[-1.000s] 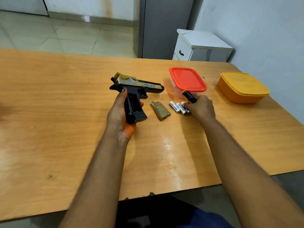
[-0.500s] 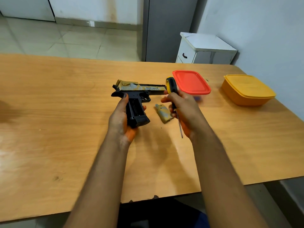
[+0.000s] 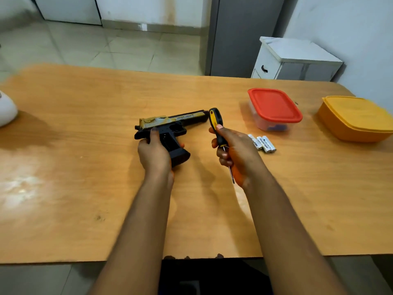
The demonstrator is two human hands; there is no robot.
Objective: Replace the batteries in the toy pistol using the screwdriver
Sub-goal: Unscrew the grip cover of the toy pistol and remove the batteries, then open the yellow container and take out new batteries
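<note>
Looks like plain room in home, not workshop. Cues: glossy orange-brown wooden table across frame centre; pale tiled floor upper left; small white bedside cabinet with black drawer handle upper right against bare white wall; red-lidded clear plastic food box and orange plastic lidded tub at right table edge; grey door or panel top centre.

The batteries carry print too blurred to read.
</note>
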